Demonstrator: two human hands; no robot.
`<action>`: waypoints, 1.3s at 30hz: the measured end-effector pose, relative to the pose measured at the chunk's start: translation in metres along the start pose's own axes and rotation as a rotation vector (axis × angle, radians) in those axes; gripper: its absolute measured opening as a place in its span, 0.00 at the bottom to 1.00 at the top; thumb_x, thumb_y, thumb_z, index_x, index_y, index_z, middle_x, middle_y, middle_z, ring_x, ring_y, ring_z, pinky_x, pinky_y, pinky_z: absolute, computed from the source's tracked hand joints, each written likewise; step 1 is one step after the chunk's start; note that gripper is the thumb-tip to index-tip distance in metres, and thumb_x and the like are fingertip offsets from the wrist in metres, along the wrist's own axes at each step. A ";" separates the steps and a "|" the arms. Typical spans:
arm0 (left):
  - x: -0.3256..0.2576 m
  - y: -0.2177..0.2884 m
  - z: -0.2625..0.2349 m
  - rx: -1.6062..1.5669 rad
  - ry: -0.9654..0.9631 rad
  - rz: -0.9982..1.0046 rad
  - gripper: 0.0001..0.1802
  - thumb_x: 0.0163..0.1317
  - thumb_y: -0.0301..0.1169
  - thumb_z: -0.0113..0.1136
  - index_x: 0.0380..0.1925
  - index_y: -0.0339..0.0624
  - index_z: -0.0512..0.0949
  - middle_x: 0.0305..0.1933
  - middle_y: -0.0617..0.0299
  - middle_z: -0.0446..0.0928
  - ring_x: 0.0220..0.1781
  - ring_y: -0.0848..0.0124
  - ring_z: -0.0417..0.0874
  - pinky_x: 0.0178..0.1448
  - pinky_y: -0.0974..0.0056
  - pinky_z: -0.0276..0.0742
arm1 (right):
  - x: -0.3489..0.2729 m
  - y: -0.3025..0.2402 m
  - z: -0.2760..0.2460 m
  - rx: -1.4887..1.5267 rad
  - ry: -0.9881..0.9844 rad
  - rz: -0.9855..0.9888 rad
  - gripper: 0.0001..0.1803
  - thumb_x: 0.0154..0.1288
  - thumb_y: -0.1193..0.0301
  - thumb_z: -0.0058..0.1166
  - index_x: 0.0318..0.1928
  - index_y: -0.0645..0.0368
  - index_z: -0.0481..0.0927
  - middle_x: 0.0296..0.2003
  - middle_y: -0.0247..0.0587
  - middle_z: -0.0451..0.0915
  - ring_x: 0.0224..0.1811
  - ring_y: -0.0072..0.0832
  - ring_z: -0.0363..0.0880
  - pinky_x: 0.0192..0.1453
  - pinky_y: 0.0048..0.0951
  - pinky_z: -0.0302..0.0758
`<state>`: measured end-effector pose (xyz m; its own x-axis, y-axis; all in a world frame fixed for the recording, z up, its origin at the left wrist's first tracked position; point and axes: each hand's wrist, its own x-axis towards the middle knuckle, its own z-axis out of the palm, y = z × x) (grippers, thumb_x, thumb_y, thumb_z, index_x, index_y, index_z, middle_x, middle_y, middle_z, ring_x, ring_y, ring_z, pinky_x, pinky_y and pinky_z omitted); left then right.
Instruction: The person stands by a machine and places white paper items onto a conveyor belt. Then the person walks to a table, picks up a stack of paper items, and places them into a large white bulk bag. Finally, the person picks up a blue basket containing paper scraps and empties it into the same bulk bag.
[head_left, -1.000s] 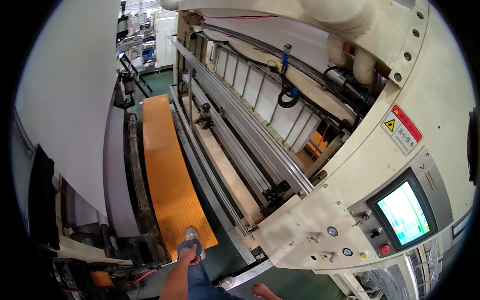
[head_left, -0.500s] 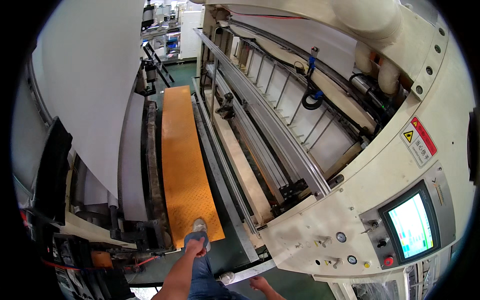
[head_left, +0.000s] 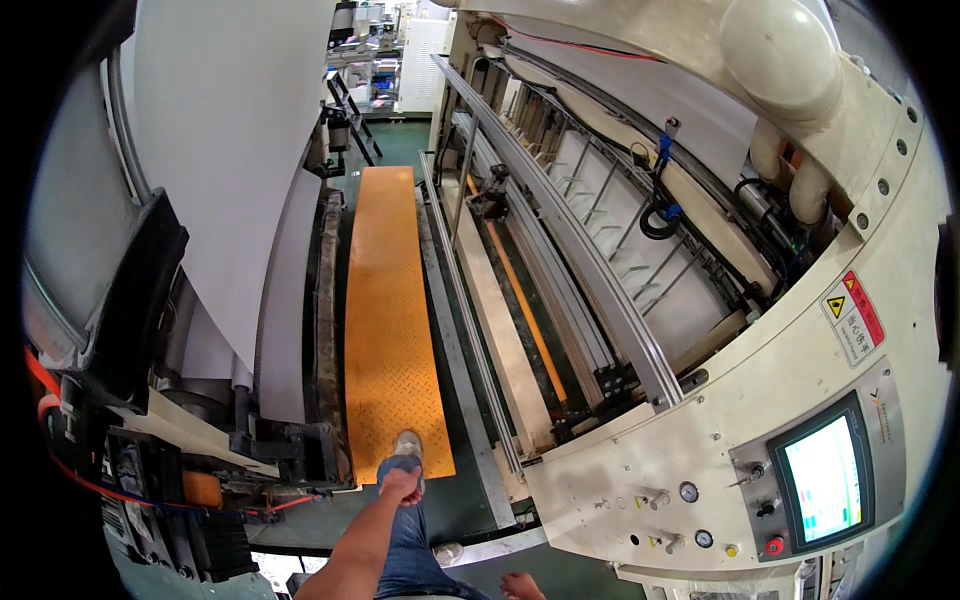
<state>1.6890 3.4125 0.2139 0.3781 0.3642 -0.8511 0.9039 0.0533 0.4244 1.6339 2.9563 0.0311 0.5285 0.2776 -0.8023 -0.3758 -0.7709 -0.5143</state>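
Observation:
My left hand (head_left: pixel 401 487) hangs in front of me with its fingers curled and nothing in it, just above my blue trouser leg (head_left: pixel 405 550). Past it, my light shoe (head_left: pixel 407 445) stands on the near end of an orange tread-plate walkway (head_left: pixel 385 300). My right hand (head_left: pixel 519 585) shows only partly at the lower edge, near the base of the cream machine panel (head_left: pixel 640 470); its grip is cut off from view.
A big white paper roll (head_left: pixel 230 150) and its black stand (head_left: pixel 130 290) line the walkway's left. Long metal rails (head_left: pixel 560 230) and machine frame run along the right. A touch screen (head_left: pixel 825 480) with knobs and a red button (head_left: pixel 771 546) sits at lower right.
I have stepped forward, and the walkway and rails have slid toward the middle of the view. My shoe now stands on the orange plate, and my left arm has swung slightly forward.

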 end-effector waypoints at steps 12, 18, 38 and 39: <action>0.012 -0.007 0.006 -0.033 -0.032 0.025 0.35 0.67 0.55 0.42 0.18 0.37 0.81 0.20 0.60 0.81 0.20 0.73 0.82 0.25 0.68 0.79 | -0.025 -0.082 -0.018 0.290 -0.020 0.177 0.15 0.64 0.62 0.55 0.37 0.63 0.79 0.23 0.39 0.79 0.20 0.23 0.77 0.22 0.23 0.74; -0.005 -0.008 0.001 -0.042 -0.042 0.090 0.34 0.67 0.55 0.42 0.16 0.38 0.80 0.18 0.61 0.80 0.20 0.72 0.82 0.24 0.68 0.78 | -0.036 -0.094 -0.016 -0.037 -0.066 0.002 0.13 0.67 0.62 0.45 0.42 0.58 0.75 0.26 0.39 0.76 0.23 0.26 0.76 0.25 0.30 0.74; -0.044 -0.070 0.024 0.331 0.384 0.450 0.29 0.62 0.55 0.47 0.37 0.40 0.82 0.43 0.48 0.81 0.46 0.53 0.82 0.48 0.52 0.78 | -0.038 -0.116 -0.034 0.075 -0.105 0.104 0.16 0.62 0.57 0.51 0.37 0.58 0.78 0.23 0.37 0.75 0.21 0.25 0.72 0.19 0.32 0.67; -0.050 -0.072 0.023 0.331 0.350 0.472 0.29 0.62 0.55 0.47 0.37 0.40 0.82 0.43 0.48 0.81 0.46 0.53 0.82 0.48 0.51 0.77 | -0.033 -0.122 -0.031 0.074 -0.102 0.113 0.16 0.62 0.57 0.52 0.36 0.58 0.78 0.22 0.37 0.75 0.20 0.24 0.71 0.18 0.32 0.67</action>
<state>1.6093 3.3694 0.2190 0.7113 0.5610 -0.4234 0.6920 -0.4535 0.5617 1.6862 3.0229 0.1296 0.4008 0.2515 -0.8810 -0.4856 -0.7571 -0.4371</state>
